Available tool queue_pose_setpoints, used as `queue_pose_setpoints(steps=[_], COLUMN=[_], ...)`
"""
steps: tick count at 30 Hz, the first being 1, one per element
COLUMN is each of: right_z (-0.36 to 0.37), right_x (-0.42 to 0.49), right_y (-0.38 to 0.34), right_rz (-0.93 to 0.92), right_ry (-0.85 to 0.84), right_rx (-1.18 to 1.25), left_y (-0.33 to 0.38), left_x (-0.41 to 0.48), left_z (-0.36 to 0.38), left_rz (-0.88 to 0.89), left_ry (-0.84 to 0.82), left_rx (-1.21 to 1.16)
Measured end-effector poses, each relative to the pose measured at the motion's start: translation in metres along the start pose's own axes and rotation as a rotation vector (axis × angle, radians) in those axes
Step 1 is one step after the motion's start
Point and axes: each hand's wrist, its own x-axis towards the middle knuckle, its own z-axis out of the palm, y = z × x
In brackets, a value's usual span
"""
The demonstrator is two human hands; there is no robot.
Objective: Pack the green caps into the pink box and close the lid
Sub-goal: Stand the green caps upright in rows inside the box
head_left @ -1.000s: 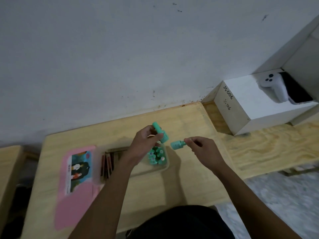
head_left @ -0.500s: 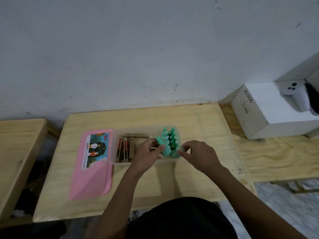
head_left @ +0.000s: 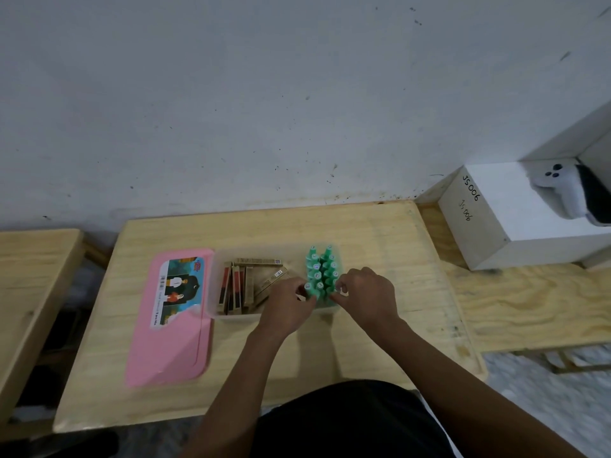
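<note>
Several green caps (head_left: 322, 271) stand upright in rows in the right end of a translucent box (head_left: 215, 282) on the wooden table. My left hand (head_left: 287, 307) pinches the nearest cap of the left row (head_left: 310, 290). My right hand (head_left: 367, 297) has its fingertips closed at the near end of the right row; whether it grips a cap is unclear. The pink lid (head_left: 175, 332), with a picture label, lies flat on the table left of the box.
Brown and red flat packets (head_left: 243, 287) fill the box's left part. A white carton (head_left: 509, 223) marked JS006 with a white controller (head_left: 562, 190) on it stands at the right. A second table (head_left: 29, 279) is at the left. The wall is close behind.
Both hands came down from above the box, each holding a green cap, and now rest at the near end of the cap rows inside the box.
</note>
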Motion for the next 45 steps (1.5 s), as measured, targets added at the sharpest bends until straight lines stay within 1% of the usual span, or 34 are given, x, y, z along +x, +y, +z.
queue_pose_setpoints(steps=[3,5,11,16,24,31,36,45], right_z=[0.004,0.004,-0.005,-0.012,-0.015,-0.017,-0.016,-0.018], right_x=[-0.001,-0.001,0.003,0.003,0.003,0.003,0.002,-0.002], right_y=[0.001,0.002,0.007,0.015,0.011,0.008,0.007,0.008], right_rz=[0.016,0.023,0.011,0.006,-0.017,-0.006,0.007,0.060], right_ry=[0.030,0.021,-0.052,-0.144,-0.211,-0.201,-0.203,-0.224], right_rx=[-0.027,-0.023,0.054,0.082,0.059,0.052,0.045,0.119], left_y=[0.002,0.003,0.004,0.006,0.010,0.008,0.006,0.003], left_x=[0.003,0.005,0.010,0.011,0.012,0.011,0.011,0.009], left_z=[0.003,0.004,0.008,0.004,0.000,0.001,0.003,0.005], left_rz=[-0.013,-0.015,-0.018,-0.049,-0.081,-0.115,-0.121,-0.109], left_ry=[-0.047,-0.083,-0.134,-0.186,-0.192,-0.158,-0.128,-0.111], left_rx=[0.043,0.056,0.107,0.085,0.052,-0.031,-0.039,-0.021])
